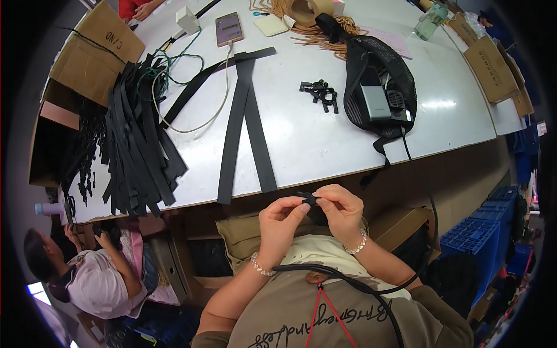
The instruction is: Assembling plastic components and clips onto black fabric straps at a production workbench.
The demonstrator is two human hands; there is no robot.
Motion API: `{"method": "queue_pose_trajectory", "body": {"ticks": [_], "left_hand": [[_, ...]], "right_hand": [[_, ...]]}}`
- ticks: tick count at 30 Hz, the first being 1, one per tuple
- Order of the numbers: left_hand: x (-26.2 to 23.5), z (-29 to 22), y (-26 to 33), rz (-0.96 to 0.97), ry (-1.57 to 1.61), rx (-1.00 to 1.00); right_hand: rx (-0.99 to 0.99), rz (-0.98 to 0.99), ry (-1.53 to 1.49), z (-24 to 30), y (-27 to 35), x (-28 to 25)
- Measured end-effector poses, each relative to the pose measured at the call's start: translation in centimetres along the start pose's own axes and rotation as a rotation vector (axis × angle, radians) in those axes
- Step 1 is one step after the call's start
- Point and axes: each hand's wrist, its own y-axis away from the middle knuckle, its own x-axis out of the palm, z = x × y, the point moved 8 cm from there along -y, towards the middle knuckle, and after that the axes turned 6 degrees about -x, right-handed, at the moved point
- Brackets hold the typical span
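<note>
In front of my body, just below the table edge, both hands pinch a small black fitting (310,199). A dark strip seems to hang beneath it; its exact kind is too small to tell. My left hand (278,221) grips its left side between thumb and fingertips. From the right, my right hand (341,213) pinches the other side. Several small black plastic fittings (320,94) lie in a loose pile on the white table (296,136). Long flat black straps (249,116) lie crossed to the left of that pile, their ends reaching the near edge.
A thick bundle of black straps (139,151) covers the table's left side beside a cardboard box (96,46). A black mesh bag (380,58) holding a grey device sits at right, its cable running down past me. A phone (229,29) lies farther back. Another person (101,272) works at lower left.
</note>
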Motion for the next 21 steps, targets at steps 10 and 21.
{"method": "queue_pose_trajectory", "body": {"ticks": [10,21], "left_hand": [[0.8,-2.7,0.9,0.088,-0.130,0.295],[2.0,-4.2,1.4,0.262,-0.077,0.074]], "right_hand": [[-0.131,0.039,0.054,2.7,-0.5,0.1],[0.064,0.579,0.030,4.4,-1.5,2.8]]}}
